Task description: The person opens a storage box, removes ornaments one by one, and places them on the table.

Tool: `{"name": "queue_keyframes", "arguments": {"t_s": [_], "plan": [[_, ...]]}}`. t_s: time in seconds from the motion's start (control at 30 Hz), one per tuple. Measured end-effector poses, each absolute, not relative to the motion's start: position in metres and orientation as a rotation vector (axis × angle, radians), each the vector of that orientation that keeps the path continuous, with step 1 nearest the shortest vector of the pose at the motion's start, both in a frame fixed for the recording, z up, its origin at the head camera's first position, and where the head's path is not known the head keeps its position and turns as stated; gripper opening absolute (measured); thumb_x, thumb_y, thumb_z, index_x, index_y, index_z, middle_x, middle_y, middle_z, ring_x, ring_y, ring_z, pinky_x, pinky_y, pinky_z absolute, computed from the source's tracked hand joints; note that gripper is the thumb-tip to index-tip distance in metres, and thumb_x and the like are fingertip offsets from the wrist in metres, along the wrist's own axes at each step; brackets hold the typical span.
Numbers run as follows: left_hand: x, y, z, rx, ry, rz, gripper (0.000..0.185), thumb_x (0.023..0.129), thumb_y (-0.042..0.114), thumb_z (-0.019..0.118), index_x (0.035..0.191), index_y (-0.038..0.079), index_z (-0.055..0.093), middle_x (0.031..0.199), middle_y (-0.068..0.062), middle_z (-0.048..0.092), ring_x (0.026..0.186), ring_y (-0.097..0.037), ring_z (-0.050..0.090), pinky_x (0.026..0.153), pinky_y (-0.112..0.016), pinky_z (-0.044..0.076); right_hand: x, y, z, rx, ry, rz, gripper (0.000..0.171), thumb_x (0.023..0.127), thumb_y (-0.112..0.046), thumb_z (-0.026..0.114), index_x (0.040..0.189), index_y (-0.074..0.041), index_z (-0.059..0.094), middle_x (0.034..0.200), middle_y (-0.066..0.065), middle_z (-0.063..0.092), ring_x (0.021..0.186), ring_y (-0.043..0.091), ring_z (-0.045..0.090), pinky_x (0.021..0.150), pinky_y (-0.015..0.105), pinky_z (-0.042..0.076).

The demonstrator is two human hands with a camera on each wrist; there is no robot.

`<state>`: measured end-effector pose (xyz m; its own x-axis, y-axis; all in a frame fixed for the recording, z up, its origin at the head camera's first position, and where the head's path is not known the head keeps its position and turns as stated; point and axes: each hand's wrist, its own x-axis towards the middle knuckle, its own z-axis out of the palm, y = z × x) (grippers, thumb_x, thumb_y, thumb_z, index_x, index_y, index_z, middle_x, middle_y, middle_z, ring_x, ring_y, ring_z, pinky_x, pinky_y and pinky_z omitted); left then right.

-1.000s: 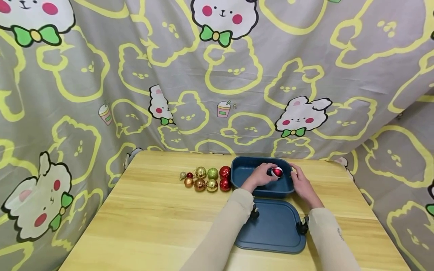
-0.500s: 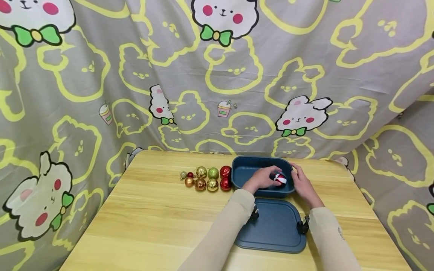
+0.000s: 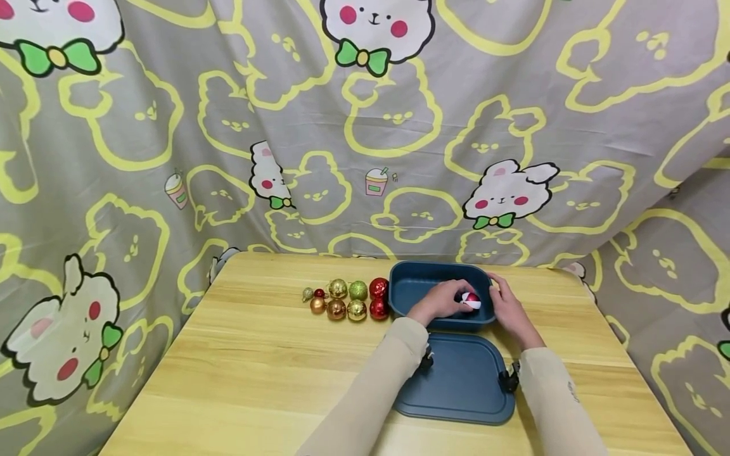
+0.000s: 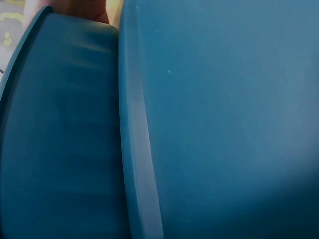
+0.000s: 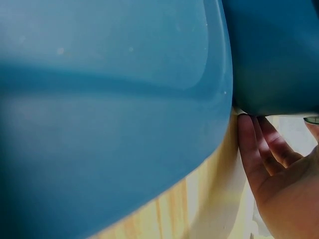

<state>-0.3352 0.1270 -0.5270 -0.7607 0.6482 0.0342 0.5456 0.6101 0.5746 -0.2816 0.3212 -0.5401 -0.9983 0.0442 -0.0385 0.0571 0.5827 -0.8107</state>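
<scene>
My left hand (image 3: pixel 443 299) reaches over the near wall of a dark blue rectangular box (image 3: pixel 413 278). Its fingers hold a red and white Christmas ball (image 3: pixel 471 301) low inside the box, by the right end. My right hand (image 3: pixel 509 310) rests against the outside of that end. In the right wrist view, straight fingers (image 5: pixel 251 149) of this hand touch the box's end wall (image 5: pixel 279 74). The flat blue lid (image 3: pixel 456 386) lies on the table in front of the box, under both wrists.
Several Christmas balls in gold (image 3: pixel 357 310), green (image 3: pixel 358 291), red (image 3: pixel 379 308) and copper (image 3: pixel 336 310) stand in two rows left of the box on the wooden table (image 3: pixel 245 373). A patterned cloth (image 3: pixel 410 133) hangs behind the table.
My left hand has lowered the red and white ball toward the box's near right corner, and the ball has turned. The right hand, box and lid have stayed in place.
</scene>
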Motion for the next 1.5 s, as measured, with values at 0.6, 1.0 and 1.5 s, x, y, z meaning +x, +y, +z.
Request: {"name": "queue_keyframes", "arguments": {"t_s": [0.6,1.0,1.5], "plan": [[-0.335,0.127,-0.517,0.913,2.63,1.228,0.04,0.095,0.023,0.077,0.132,0.016,0.065,0.128,-0.003,0.064,0.11,-0.011,0.063,0.094,-0.016,0.052,-0.282,0.319,-0.54,0.094,2.769,-1.423,0.058,0.114,-0.043,0.022,0.165,-0.017,0.02,0.166,0.03,0.024,0.148,0.054,0.028,0.121,0.071,0.02],[-0.327,0.127,-0.506,0.976,2.517,1.399,0.041,0.094,0.019,0.078,0.132,0.014,0.065,0.13,-0.006,0.064,0.11,-0.012,0.067,0.093,-0.014,0.054,-0.283,0.322,-0.542,0.079,2.783,-1.427,0.06,0.114,-0.044,0.022,0.165,-0.013,0.02,0.165,0.032,0.024,0.148,0.056,0.027,0.12,0.072,0.02],[-0.321,0.098,-0.489,1.021,2.507,1.471,0.042,0.093,0.018,0.079,0.132,0.012,0.065,0.129,-0.008,0.064,0.109,-0.013,0.067,0.094,-0.015,0.054,-0.28,0.322,-0.541,0.081,2.808,-1.43,0.056,0.114,-0.041,0.024,0.164,-0.015,0.023,0.162,0.033,0.029,0.144,0.055,0.033,0.119,0.071,0.023]]}}
